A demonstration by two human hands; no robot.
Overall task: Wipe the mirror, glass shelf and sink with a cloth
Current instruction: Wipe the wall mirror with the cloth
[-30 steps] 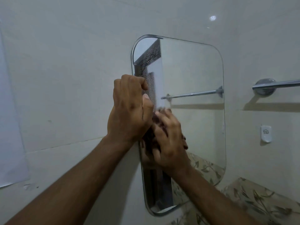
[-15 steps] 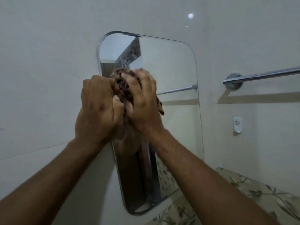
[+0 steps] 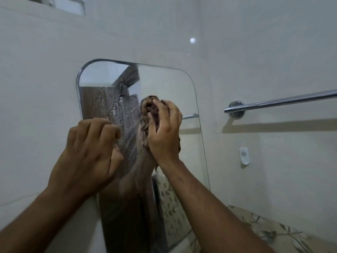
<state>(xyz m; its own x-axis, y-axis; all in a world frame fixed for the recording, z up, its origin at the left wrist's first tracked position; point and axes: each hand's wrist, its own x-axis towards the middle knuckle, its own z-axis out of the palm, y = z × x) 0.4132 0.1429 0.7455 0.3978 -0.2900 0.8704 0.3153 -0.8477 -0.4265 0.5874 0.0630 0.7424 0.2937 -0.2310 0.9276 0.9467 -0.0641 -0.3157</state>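
Two bare hands are raised to the mirror [image 3: 164, 84], which hangs on a pale tiled wall [image 3: 45, 88]. The right hand [image 3: 165, 132] is clenched around a bunched dark cloth [image 3: 151, 108] and presses it against the glass near the middle of the mirror; the fingers curl over the top of the wad, the wrist is bent back, and the forearm rises steeply from the lower right. A loose end of the cloth seems to hang below the wrist, though blur makes that hard to settle. The left hand [image 3: 91, 154] holds nothing: its fingers are bent at the knuckles with the tips resting on the mirror's left part, the thumb tucked beside the palm, and its forearm comes up from the lower left. Between the hands, the glass carries a streaked, wet-looking patch [image 3: 118, 106]. To the right of the mirror a chrome towel rail [image 3: 280, 102] runs along the wall, with a small white hook [image 3: 244, 155] beneath it. Leaf-patterned tiles [image 3: 273, 232] fill the lower right corner.
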